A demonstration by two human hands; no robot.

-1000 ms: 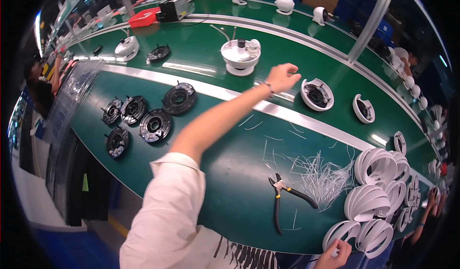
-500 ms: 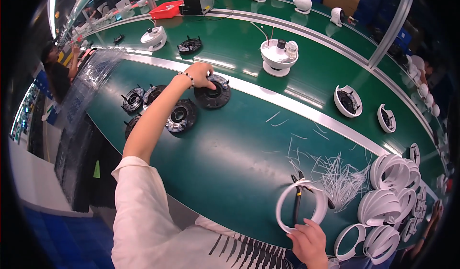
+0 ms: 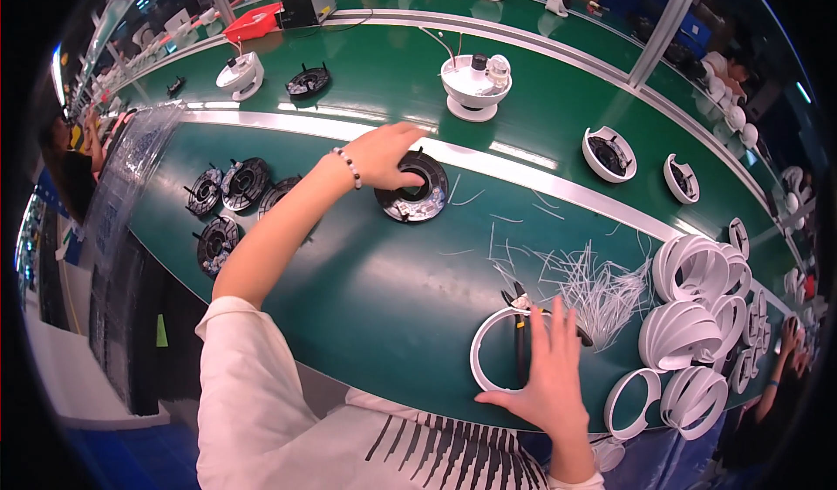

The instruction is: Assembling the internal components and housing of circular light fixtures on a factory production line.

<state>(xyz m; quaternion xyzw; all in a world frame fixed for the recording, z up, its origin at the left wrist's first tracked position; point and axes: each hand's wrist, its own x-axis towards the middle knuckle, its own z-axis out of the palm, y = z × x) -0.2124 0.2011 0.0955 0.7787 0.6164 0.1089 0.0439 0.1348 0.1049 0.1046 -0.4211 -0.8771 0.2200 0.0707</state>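
My left hand (image 3: 384, 157), a beaded bracelet at its wrist, reaches over a round black part (image 3: 429, 195) with an open centre. Its fingers stretch over the far left rim and the thumb extends toward the centre; I cannot tell how firmly it touches. On the right, my right hand (image 3: 554, 372) is spread open above a white plastic ring (image 3: 476, 355), hiding the ring's right side. The thumb lies by the ring's near edge. Black-handled pliers (image 3: 520, 346) lie across the ring, partly under my fingers.
Several black round parts (image 3: 246, 185) sit at the left. Thin white strips (image 3: 602, 294) pile up behind my right hand, beside stacked white rings (image 3: 684, 337). On the green line beyond the metal rail stand a white round housing (image 3: 475, 85) and white-rimmed shells (image 3: 609, 154).
The black part has moved right and turned, its shiny side now nearer me. My right hand has spread its fingers off the white ring. The view has shifted slightly.
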